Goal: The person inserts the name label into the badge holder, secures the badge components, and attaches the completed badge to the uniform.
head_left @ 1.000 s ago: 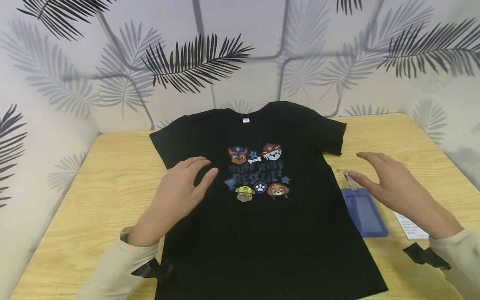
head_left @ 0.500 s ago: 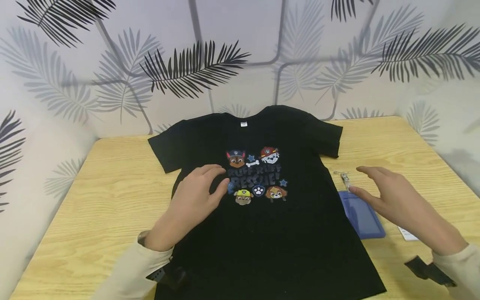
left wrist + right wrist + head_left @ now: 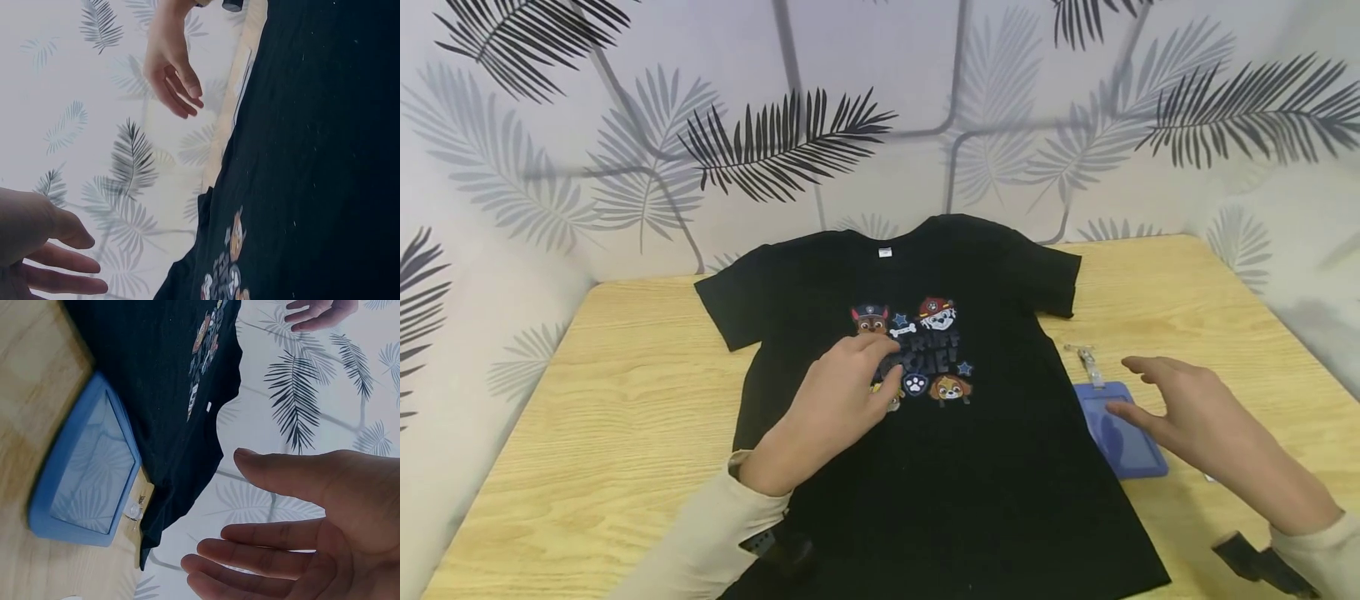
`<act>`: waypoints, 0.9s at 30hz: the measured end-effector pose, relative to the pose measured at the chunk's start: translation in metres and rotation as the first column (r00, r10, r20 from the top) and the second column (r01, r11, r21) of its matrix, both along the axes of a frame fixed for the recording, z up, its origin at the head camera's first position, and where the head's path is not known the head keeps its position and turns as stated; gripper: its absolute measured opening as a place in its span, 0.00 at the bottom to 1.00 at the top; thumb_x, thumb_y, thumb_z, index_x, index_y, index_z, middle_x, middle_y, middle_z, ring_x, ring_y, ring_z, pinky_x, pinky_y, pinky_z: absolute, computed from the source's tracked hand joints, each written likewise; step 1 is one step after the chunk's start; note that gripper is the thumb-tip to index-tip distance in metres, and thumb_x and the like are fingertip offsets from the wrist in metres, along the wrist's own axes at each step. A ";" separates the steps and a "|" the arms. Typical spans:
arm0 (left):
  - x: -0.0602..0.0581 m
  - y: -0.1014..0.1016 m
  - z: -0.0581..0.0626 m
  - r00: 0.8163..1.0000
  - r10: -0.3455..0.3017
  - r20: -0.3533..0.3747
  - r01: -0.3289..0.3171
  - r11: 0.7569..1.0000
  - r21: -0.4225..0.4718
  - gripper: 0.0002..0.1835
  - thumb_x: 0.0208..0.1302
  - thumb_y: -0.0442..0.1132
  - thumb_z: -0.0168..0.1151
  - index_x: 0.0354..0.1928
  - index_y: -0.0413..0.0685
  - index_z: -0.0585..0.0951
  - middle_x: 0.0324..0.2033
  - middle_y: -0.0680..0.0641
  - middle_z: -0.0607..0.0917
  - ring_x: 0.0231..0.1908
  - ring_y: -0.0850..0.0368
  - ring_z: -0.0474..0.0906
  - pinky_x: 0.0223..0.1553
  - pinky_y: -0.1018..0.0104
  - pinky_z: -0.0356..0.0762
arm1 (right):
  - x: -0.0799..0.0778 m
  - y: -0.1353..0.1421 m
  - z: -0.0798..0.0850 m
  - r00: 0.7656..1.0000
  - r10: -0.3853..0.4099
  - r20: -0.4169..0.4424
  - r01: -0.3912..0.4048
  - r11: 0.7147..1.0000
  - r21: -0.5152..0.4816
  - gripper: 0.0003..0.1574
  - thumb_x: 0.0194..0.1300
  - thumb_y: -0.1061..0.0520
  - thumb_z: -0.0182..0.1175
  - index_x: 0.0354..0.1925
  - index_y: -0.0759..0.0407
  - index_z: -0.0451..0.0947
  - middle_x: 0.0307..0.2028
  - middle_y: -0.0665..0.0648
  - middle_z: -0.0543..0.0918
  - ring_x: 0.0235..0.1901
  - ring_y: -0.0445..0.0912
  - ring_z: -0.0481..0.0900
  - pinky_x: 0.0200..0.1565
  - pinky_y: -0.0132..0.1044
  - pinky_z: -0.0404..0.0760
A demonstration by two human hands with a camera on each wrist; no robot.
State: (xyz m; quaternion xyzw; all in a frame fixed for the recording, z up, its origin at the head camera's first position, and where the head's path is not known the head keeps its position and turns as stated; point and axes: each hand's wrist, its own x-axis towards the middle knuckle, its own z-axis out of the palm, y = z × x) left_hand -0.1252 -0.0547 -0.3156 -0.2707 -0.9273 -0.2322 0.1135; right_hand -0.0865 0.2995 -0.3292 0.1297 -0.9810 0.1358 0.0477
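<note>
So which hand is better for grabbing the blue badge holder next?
Probably the right hand: it's open, holds nothing and hovers close to the blue badge holder. The left hand is over the black T-shirt, farther from it.

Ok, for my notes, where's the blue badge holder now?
In the head view, the blue badge holder lies on the table, at the right side of the black T-shirt, near the right hand.

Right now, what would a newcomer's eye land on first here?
First, the black T-shirt spread on the wooden table, its colourful cartoon-dog print partly hidden by the left grip in the head view. Next, the blue badge holder at the shirt's edge on the right, with the empty right grip nearby.
</note>
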 end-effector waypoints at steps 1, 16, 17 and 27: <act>0.000 0.002 0.000 1.000 -0.008 -0.005 0.008 1.000 -0.005 0.13 0.63 0.36 0.62 0.49 0.39 0.83 0.50 0.42 0.83 0.50 0.46 0.79 0.46 0.54 0.80 | 0.000 0.000 0.000 1.000 -0.001 0.008 0.001 1.000 0.003 0.38 0.56 0.53 0.71 0.54 0.79 0.71 0.48 0.77 0.78 0.43 0.68 0.80 0.44 0.61 0.76; -0.006 0.029 -0.015 0.993 -0.079 0.089 0.077 0.997 0.025 0.14 0.65 0.37 0.61 0.50 0.39 0.82 0.50 0.44 0.83 0.52 0.50 0.79 0.50 0.58 0.78 | 0.010 0.009 -0.011 0.991 -0.046 0.123 0.045 0.999 0.014 0.40 0.51 0.51 0.74 0.51 0.79 0.73 0.44 0.77 0.80 0.39 0.66 0.81 0.36 0.57 0.80; -0.006 0.030 -0.016 0.992 -0.087 0.092 0.085 0.996 0.029 0.14 0.65 0.37 0.61 0.50 0.39 0.82 0.50 0.43 0.83 0.52 0.50 0.79 0.51 0.59 0.78 | 0.011 0.010 -0.012 0.990 -0.048 0.129 0.047 0.999 0.015 0.40 0.50 0.51 0.74 0.51 0.79 0.73 0.44 0.77 0.80 0.39 0.66 0.81 0.36 0.57 0.79; -0.007 0.045 -0.021 0.978 -0.163 0.128 0.155 0.985 0.073 0.10 0.65 0.35 0.60 0.45 0.38 0.84 0.44 0.46 0.85 0.36 0.58 0.81 0.37 0.68 0.78 | 0.016 0.016 -0.021 0.991 -0.051 0.125 0.048 0.998 0.027 0.42 0.46 0.50 0.76 0.47 0.81 0.74 0.41 0.78 0.80 0.36 0.68 0.81 0.36 0.57 0.79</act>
